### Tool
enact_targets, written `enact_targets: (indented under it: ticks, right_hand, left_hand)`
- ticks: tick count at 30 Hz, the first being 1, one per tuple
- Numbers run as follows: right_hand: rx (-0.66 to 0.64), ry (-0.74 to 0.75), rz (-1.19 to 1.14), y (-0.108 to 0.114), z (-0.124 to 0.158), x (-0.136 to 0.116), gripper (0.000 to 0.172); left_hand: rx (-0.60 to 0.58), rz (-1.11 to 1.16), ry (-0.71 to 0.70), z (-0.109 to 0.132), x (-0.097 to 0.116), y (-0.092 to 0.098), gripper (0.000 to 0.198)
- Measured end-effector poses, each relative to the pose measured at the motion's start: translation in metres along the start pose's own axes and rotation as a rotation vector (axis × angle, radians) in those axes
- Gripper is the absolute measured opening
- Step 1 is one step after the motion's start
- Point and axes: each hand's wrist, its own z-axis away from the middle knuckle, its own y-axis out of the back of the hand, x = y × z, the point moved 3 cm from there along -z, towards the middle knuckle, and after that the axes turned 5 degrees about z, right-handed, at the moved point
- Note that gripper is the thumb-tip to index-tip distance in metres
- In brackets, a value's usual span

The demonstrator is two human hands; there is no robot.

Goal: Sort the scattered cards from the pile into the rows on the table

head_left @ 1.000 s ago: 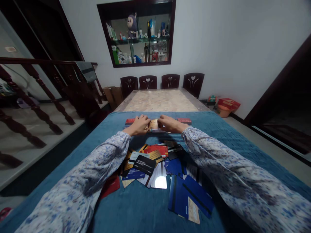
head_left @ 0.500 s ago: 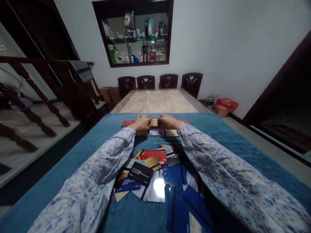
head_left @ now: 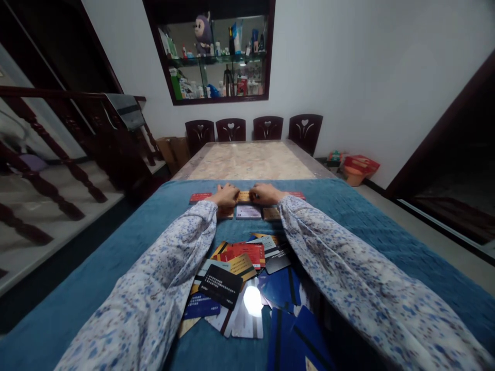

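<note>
Both arms reach forward over a blue cloth (head_left: 154, 216). A gold card (head_left: 244, 196) lies in the back row between my hands. My left hand (head_left: 226, 196) has its fingers curled at the card's left edge. At its right edge is my right hand (head_left: 266, 194), also with curled fingers. A red card (head_left: 200, 197) lies left of my left hand, and another red card (head_left: 297, 196) right of my right hand. In front are a white card (head_left: 246, 212) and a gold-brown card (head_left: 271, 214). Nearer lies a loose pile with a black card (head_left: 222, 286) and a red card (head_left: 247, 253).
Blue cards (head_left: 297, 335) lie at the near right of the pile. Beyond the cloth is a marble tabletop (head_left: 251, 161), with several dark chairs (head_left: 268, 129) behind it. A railing (head_left: 50, 190) stands at left, and a red bag (head_left: 361, 164) is on the floor at right.
The view has shifted slightly, and the near card pile appears a little lower. My hands stay at both ends of the gold card, with my right hand slightly further left.
</note>
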Motion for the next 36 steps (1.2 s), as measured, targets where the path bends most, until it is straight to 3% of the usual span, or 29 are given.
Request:
enact_targets:
  ticks: [9,27,36]
  right_hand:
    - [-0.021,0.008,-0.012,-0.009,-0.011,0.006,0.038]
    - [-0.034,0.036,-0.062,-0.019,-0.021,0.016,0.041]
    - [-0.015,0.033,-0.073,-0.020,-0.025,0.017,0.046]
  left_hand:
    - [-0.021,0.037,-0.037,-0.003,-0.005,-0.007,0.021]
    - [-0.058,0.033,-0.027,-0.013,-0.005,-0.007,0.035]
    - [-0.109,0.044,-0.040,-0.012,0.000,0.002,0.019]
